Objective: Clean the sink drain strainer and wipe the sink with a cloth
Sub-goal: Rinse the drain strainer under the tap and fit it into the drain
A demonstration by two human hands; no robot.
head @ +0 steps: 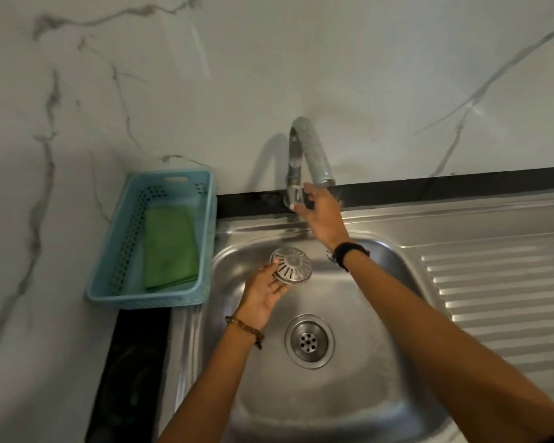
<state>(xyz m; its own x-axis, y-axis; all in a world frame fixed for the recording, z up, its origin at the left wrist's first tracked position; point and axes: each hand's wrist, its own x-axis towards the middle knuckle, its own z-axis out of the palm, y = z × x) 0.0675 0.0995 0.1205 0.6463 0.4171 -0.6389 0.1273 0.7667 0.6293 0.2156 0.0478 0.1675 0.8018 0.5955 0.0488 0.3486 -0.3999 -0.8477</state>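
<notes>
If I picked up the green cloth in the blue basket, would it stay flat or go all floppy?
Probably floppy: the cloth lies folded flat in the basket, and its soft edges suggest that it would droop and unfold. It looks thin, so likely light. It seems dry and fuzzy, so it should not slip.

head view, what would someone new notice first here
Most striking is the round slotted metal drain strainer, held by the left hand over the stainless steel sink basin, above the open drain hole. The right hand reaches to the base of the curved chrome tap at the back wall. Left of the sink, a folded green cloth lies in a light blue perforated plastic basket.
</notes>
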